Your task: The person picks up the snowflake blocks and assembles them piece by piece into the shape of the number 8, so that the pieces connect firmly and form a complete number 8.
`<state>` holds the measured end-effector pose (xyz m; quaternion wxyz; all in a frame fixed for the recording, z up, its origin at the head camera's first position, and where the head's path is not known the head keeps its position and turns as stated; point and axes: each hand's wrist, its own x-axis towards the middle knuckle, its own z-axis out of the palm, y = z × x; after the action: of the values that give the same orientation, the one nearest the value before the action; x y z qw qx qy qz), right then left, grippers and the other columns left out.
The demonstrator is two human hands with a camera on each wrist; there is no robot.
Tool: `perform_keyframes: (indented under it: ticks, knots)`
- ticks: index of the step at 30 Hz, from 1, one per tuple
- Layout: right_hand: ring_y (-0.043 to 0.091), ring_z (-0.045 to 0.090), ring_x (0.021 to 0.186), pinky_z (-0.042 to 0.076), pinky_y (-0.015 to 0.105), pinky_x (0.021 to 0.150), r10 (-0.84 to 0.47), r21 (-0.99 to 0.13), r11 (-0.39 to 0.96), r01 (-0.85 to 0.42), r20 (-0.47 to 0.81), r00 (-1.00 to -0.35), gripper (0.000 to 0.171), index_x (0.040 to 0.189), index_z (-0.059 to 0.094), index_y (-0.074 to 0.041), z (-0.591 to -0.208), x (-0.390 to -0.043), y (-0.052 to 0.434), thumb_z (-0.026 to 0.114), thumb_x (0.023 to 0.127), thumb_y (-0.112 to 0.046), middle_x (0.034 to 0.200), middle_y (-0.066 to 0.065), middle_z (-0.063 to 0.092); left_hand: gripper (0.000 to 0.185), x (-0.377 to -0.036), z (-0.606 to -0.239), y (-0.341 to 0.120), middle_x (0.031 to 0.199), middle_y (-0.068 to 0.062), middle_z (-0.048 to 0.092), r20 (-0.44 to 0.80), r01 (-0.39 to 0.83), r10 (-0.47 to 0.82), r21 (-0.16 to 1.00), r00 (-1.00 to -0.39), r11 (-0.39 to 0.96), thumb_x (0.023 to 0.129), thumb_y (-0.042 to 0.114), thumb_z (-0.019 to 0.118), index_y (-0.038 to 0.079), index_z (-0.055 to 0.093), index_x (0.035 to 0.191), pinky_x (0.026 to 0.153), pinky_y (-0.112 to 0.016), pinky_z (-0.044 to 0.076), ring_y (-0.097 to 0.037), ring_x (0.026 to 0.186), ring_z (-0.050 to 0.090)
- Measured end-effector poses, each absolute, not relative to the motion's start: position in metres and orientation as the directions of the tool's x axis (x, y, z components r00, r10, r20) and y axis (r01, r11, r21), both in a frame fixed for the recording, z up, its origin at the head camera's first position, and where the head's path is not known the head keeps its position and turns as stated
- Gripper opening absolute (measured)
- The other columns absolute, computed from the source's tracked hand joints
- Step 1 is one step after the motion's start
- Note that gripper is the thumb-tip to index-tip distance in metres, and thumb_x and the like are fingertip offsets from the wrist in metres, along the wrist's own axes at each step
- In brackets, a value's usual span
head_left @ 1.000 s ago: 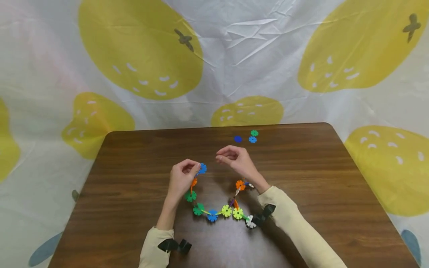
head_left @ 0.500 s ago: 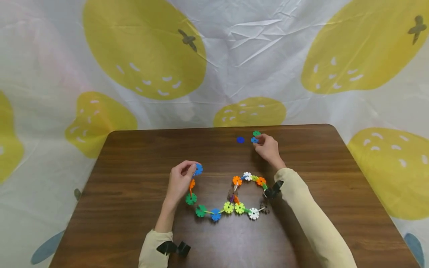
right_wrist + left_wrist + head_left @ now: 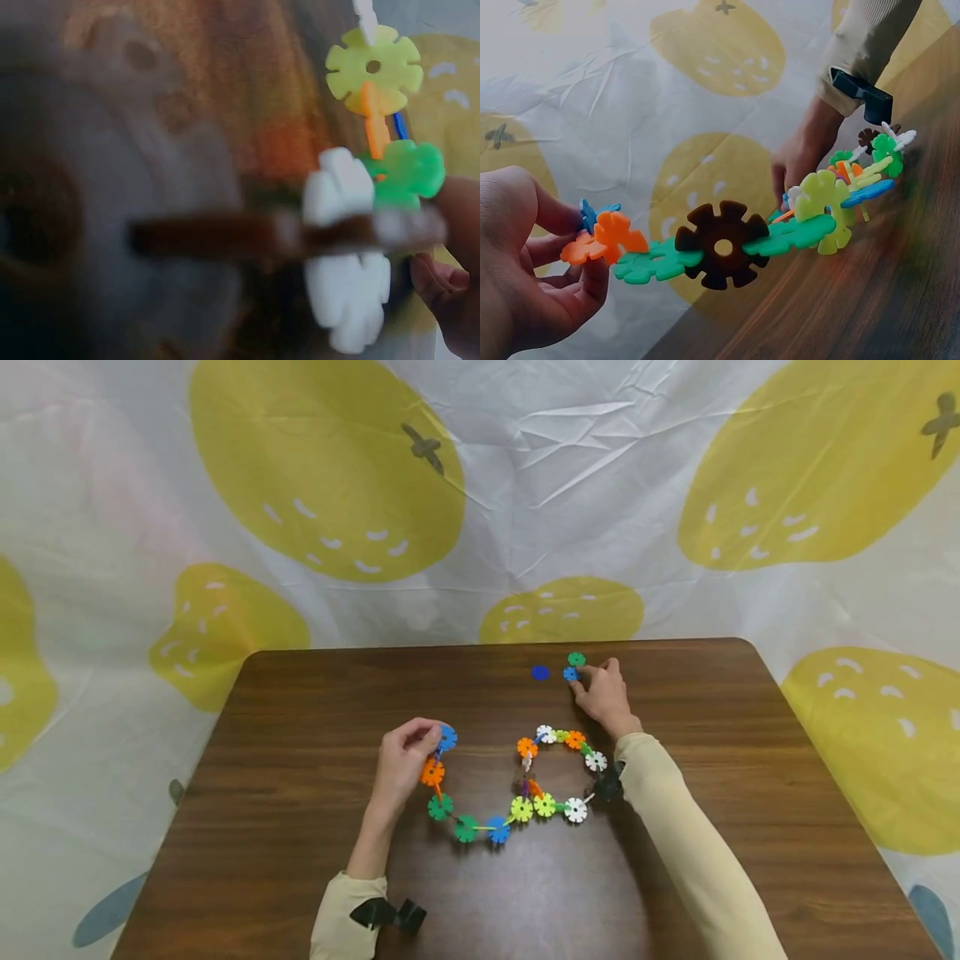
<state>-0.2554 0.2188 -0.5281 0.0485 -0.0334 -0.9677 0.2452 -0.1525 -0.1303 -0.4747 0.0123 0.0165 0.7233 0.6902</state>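
A chain of colourful snowflake discs [image 3: 521,809] lies curled on the brown table [image 3: 300,710]. My left hand [image 3: 437,741] pinches the blue disc [image 3: 447,737] at the chain's left end; the left wrist view shows thumb and fingers of that hand [image 3: 585,240] on the blue disc [image 3: 592,214] beside an orange disc [image 3: 609,238]. My right hand [image 3: 581,677] is at the far side, fingertips closed on a loose light blue disc [image 3: 571,674]. A green disc [image 3: 576,658] and a dark blue disc [image 3: 540,672] lie beside it. The right wrist view is blurred, showing a white disc [image 3: 345,285].
The chain's right part forms a loop [image 3: 574,740] just left of my right sleeve [image 3: 660,810]. A white cloth with yellow fruit shapes [image 3: 322,468] hangs behind the table. The table's far edge [image 3: 487,645] runs just beyond the loose discs.
My right hand left the chain near the left hand and went to the loose discs at the far side. The chain's right loop now lies uncovered. The left hand kept its hold.
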Motion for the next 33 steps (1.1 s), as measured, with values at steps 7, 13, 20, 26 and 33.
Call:
perform_keyframes:
  ticks: [7, 13, 20, 26, 33]
  knots:
    - [0.045, 0.055, 0.103, 0.05, 0.058, 0.093, 0.095, -0.5, 0.866, 0.029, 0.107, -0.99, 0.031, 0.119, 0.07, 0.005, -0.529, -0.251, 0.211, 0.064, 0.098, -0.018, 0.123, 0.029, 0.049, 0.017, -0.154, -0.474, -0.131, 0.082, -0.005, 0.072, -0.011, -0.009, 0.047, 0.999, -0.999, 0.039, 0.095, 0.006, 0.067, -0.007, 0.075, 0.102, 0.063, -0.016, 0.049, -0.005, 0.066, 0.057]
    - [0.045, 0.053, 0.107, 0.048, 0.058, 0.097, 0.096, -0.522, 0.852, 0.041, 0.078, -0.992, 0.03, 0.116, 0.066, 0.006, -0.527, -0.255, 0.212, 0.067, 0.094, -0.014, 0.121, 0.029, 0.051, 0.018, -0.155, -0.473, -0.131, 0.077, 0.001, 0.069, -0.018, -0.017, 0.05, 1.0, -0.999, 0.024, 0.095, 0.008, 0.068, -0.008, 0.075, 0.101, 0.062, -0.016, 0.048, -0.005, 0.064, 0.055]
    - [0.044, 0.06, 0.105, 0.051, 0.052, 0.095, 0.072, -0.545, 0.836, 0.061, 0.0, -0.997, 0.035, 0.11, 0.064, 0.009, -0.517, -0.257, 0.216, 0.074, 0.085, -0.015, 0.111, 0.029, 0.064, 0.019, -0.156, -0.475, -0.131, 0.072, 0.003, 0.066, -0.032, -0.031, 0.068, 0.999, -0.997, 0.014, 0.096, 0.008, 0.067, -0.009, 0.074, 0.101, 0.06, -0.018, 0.049, -0.008, 0.062, 0.055]
    - [0.034, 0.066, 0.086, 0.053, 0.039, 0.078, 0.076, -0.621, 0.783, 0.022, 0.062, -0.995, 0.021, 0.098, 0.062, 0.002, -0.516, -0.25, 0.211, 0.074, 0.086, -0.01, 0.094, 0.02, 0.07, 0.017, -0.157, -0.477, -0.132, 0.074, 0.001, 0.066, -0.012, -0.01, 0.073, 0.999, -0.997, 0.04, 0.095, 0.006, 0.067, -0.009, 0.074, 0.1, 0.06, -0.017, 0.049, -0.009, 0.063, 0.056]
    - [0.025, 0.066, 0.08, 0.051, 0.03, 0.073, -0.032, -0.731, 0.663, -0.159, 0.184, -0.982, 0.013, 0.098, 0.065, -0.004, -0.505, -0.227, 0.18, 0.075, 0.09, -0.009, 0.089, 0.013, 0.071, 0.015, -0.155, -0.477, -0.132, 0.079, -0.006, 0.07, -0.006, -0.001, 0.076, 0.998, -0.997, 0.061, 0.095, 0.006, 0.069, -0.007, 0.075, 0.099, 0.06, -0.018, 0.05, -0.009, 0.064, 0.058]
